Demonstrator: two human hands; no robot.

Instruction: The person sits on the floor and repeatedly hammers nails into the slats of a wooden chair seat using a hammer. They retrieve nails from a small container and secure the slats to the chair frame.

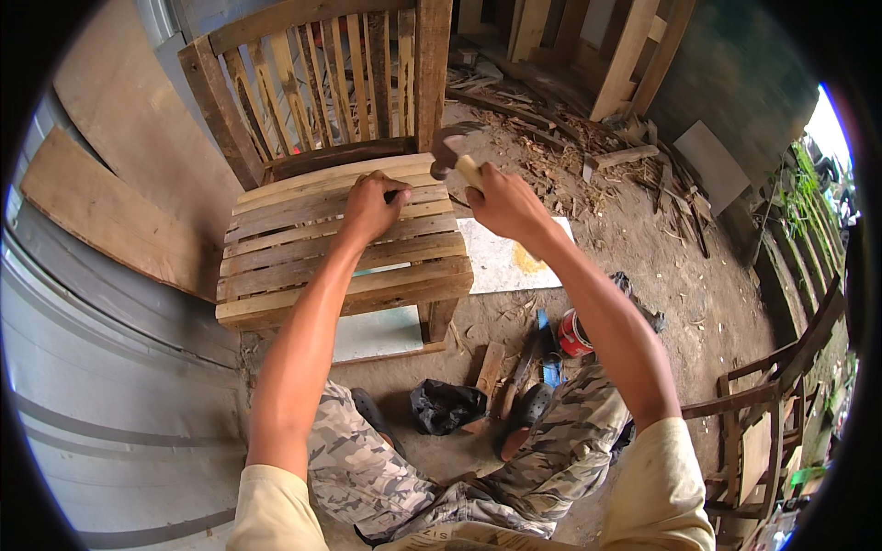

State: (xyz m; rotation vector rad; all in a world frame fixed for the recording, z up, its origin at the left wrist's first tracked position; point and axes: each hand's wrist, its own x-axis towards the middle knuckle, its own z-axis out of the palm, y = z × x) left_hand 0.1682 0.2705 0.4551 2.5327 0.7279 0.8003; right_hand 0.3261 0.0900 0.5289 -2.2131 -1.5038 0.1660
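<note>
A wooden chair (pixel 386 260) with a slatted seat and slatted back stands in front of me. My left hand (pixel 371 207) rests over the rear half of the seat with thumb and fingers pinched together. What lies between those fingertips, if anything, is too small to make out. My right hand (pixel 508 200) grips the pale wooden handle of a hammer (pixel 469 172). The dark hammer head is raised beside the seat's back right corner, apart from my left hand.
Plywood boards (pixel 119 211) lean at the left beside corrugated metal sheeting (pixel 119 395). Wood scraps and shavings (pixel 551 147) litter the ground behind. Near my feet are a black plastic bag (pixel 446 407) and a red can (pixel 574 336). Another wooden chair (pixel 776 404) stands at the right.
</note>
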